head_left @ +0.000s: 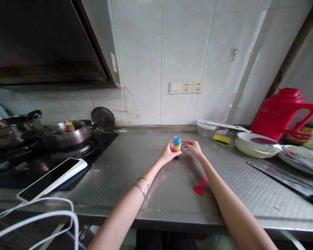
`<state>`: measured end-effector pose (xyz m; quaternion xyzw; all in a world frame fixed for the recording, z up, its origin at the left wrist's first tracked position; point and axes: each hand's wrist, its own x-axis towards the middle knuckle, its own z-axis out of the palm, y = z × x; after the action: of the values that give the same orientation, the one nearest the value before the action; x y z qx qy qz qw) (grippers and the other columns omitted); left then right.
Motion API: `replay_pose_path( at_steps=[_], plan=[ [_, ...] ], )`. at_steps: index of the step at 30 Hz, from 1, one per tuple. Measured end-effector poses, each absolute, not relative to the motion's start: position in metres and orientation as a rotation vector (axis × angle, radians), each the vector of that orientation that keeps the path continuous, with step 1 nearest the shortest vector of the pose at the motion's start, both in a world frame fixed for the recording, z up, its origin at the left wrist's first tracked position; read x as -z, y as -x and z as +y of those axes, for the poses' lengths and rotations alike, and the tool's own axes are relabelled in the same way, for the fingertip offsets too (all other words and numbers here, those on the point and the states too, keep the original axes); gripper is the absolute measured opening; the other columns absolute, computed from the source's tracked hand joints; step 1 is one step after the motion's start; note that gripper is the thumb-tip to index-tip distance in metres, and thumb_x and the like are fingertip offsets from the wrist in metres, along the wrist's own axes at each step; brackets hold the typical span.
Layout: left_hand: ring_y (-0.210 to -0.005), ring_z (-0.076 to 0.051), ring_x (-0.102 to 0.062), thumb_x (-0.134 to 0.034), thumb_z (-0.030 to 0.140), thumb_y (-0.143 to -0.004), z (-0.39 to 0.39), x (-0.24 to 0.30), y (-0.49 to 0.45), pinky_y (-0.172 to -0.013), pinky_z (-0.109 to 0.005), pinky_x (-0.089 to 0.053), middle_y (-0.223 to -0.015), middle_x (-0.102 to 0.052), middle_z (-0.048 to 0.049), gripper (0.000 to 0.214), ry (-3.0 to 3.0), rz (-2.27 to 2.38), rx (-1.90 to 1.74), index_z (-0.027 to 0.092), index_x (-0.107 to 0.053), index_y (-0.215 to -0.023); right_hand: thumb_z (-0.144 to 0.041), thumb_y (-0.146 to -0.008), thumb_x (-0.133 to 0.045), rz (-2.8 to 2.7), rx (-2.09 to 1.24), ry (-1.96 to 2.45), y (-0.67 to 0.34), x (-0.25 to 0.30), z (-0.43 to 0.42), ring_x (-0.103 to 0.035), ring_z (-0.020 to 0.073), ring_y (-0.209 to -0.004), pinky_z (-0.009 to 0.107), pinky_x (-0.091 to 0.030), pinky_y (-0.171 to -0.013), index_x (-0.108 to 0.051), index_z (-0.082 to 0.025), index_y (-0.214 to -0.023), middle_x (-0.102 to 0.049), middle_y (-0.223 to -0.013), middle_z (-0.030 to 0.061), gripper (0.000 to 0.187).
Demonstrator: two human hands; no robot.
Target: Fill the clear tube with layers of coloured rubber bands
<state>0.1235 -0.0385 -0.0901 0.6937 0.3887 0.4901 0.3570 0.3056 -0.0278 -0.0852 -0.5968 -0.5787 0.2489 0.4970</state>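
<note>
My left hand is closed around a small clear jar with blue, yellow and red contents, held upright above the metal counter. Two silver bangles circle my left wrist. Just right of the jar, my right hand has its fingers apart and bent toward it, and I see nothing in them. Whether its fingertips touch the jar cannot be made out. A red heart-shaped piece lies on the counter beside my right forearm.
At left, two pans sit on a black stove, with a phone and white cable in front. At right are a red thermos, stacked bowls, a yellow sponge and a long knife.
</note>
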Motion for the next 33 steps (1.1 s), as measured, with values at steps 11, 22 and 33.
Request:
replay_pose_path(
  at_steps=[11,22,33],
  plan=[
    [-0.088,-0.018,-0.058,-0.069,0.025,-0.064,-0.037,0.093,-0.125,-0.081,-0.03,-0.043,-0.098,-0.064,-0.0093,0.041,-1.88,0.918,-1.197,0.013,-0.057,-0.102,-0.017,-0.071,-0.043,-1.418,-0.614,1.435,-0.3,0.083,-0.032,-0.06,0.0125,-0.061,0.018,-0.046,-0.045,-0.065,-0.008,-0.093,-0.067,-0.084,0.0115,0.032],
    [-0.08,-0.016,-0.059,-0.068,0.018,-0.061,-0.024,0.068,-0.096,-0.074,-0.026,-0.045,-0.088,-0.066,-0.0079,0.028,-1.83,0.91,-1.289,0.012,-0.062,-0.088,-0.016,-0.071,-0.049,-1.746,-0.341,1.528,-0.278,0.085,-0.026,-0.06,0.0143,-0.08,0.027,-0.047,-0.075,-0.06,-0.017,-0.109,-0.061,-0.107,0.0084,0.039],
    [-0.074,-0.014,-0.059,-0.068,0.012,-0.057,-0.017,0.075,-0.079,-0.069,-0.025,-0.045,-0.082,-0.066,-0.0071,0.024,-1.762,0.989,-1.263,0.011,-0.062,-0.081,-0.026,-0.075,-0.054,-2.08,-0.149,1.546,-0.257,0.091,-0.02,-0.053,0.0213,-0.101,0.034,-0.034,-0.091,-0.058,-0.016,-0.112,-0.06,-0.108,0.0107,0.038]
  ],
)
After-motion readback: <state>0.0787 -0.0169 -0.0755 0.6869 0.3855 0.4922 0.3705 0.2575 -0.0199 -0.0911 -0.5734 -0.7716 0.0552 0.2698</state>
